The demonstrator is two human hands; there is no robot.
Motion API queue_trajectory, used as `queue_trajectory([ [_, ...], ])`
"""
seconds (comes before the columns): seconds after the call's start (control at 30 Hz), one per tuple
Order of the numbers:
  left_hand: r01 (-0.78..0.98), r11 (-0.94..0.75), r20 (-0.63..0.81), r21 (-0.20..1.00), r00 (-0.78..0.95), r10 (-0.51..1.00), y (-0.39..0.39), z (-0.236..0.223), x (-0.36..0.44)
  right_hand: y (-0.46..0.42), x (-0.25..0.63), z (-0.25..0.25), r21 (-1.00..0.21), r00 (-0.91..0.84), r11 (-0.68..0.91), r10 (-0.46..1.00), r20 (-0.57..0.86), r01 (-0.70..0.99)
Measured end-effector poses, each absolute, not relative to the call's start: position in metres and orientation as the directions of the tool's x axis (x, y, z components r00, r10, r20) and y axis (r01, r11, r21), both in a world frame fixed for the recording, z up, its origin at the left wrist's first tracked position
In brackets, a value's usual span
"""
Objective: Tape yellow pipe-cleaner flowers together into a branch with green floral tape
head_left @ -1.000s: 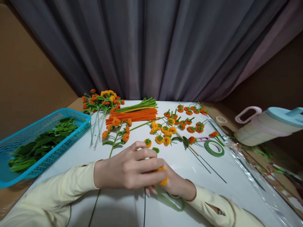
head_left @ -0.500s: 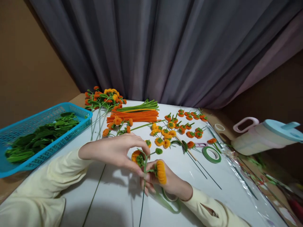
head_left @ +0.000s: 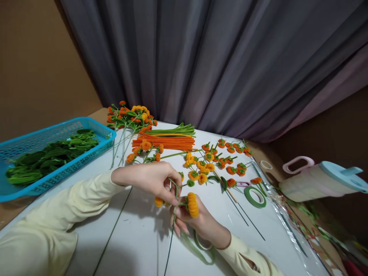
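Observation:
My left hand [head_left: 152,178] pinches, thumb to fingers, the upper green stem [head_left: 174,217] of a fuzzy pipe-cleaner flower spray. My right hand [head_left: 205,224] is closed on the same stem just below. A yellow-orange flower [head_left: 193,205] sticks out over the right hand's fingers, and another yellow flower [head_left: 158,201] shows partly under the left hand. Above them is a small green bud [head_left: 190,183]. Dark wire runs down from the stem toward the bottom edge. From the right hand hangs a loop of pale green tape [head_left: 198,251], with its roll [head_left: 203,242] partly hidden beneath the palm.
A blue basket [head_left: 110,140] of green leaves stands left. Finished sprays [head_left: 132,115], orange pipe cleaners [head_left: 163,142] and green ones [head_left: 172,131] lie at the back. Loose flower heads [head_left: 202,168], a green tape roll [head_left: 255,197] and a lidded cup [head_left: 313,182] are to the right.
My left fingers have shifted around the top of the stem, and the left flower has turned down behind them. The bud has tipped slightly lower. The view has swung a little.

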State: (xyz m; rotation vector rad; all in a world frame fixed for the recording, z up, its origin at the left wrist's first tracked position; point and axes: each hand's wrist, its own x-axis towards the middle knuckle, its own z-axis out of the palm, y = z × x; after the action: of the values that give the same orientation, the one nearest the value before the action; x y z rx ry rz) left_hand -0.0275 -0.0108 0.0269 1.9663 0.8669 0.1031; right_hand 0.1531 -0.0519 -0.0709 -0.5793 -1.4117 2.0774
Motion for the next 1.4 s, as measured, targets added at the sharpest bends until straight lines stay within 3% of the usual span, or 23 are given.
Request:
queue_trajectory([
  [0.13,0.512,-0.205,-0.329,0.834,0.76,0.56,-0.005,0.027,-0.027,-0.05,0.154,-0.06,-0.97,-0.748,-0.22,0.661,-0.068,-0.107],
  [0.27,0.491,-0.245,-0.307,0.836,0.789,0.533,-0.01,0.027,-0.028,-0.051,0.158,-0.051,-0.998,-0.752,-0.067,0.656,-0.061,0.023],
  [0.4,0.422,-0.272,-0.252,0.865,0.834,0.492,-0.013,0.027,-0.033,-0.05,0.162,-0.043,-0.948,-0.747,0.315,0.642,0.175,0.049],
  [0.5,0.403,-0.233,-0.257,0.885,0.841,0.476,-0.011,0.026,-0.033,-0.048,0.164,-0.04,-0.89,-0.757,0.455,0.592,0.276,0.032],
  [0.6,0.402,-0.192,-0.272,0.895,0.834,0.48,-0.008,0.025,-0.032,-0.044,0.165,-0.039,-0.92,-0.761,0.388,0.612,0.214,0.053],
  [0.77,0.404,-0.167,-0.286,0.899,0.833,0.474,-0.004,0.022,-0.03,-0.041,0.168,-0.044,-0.992,-0.807,0.125,0.589,0.047,0.033],
  [1.0,0.394,-0.134,-0.292,0.909,0.832,0.472,0.0,0.025,-0.031,-0.038,0.171,-0.054,-0.998,-0.811,-0.054,0.585,-0.02,-0.015],
  [1.23,0.455,-0.239,-0.237,0.858,0.764,0.6,-0.003,0.027,-0.028,-0.039,0.167,-0.053,-0.989,-0.8,-0.133,0.599,-0.032,-0.06],
  [1.4,0.448,-0.156,-0.314,0.88,0.797,0.516,-0.002,0.024,-0.03,-0.039,0.166,-0.053,-0.987,-0.797,-0.148,0.603,-0.045,-0.056],
])
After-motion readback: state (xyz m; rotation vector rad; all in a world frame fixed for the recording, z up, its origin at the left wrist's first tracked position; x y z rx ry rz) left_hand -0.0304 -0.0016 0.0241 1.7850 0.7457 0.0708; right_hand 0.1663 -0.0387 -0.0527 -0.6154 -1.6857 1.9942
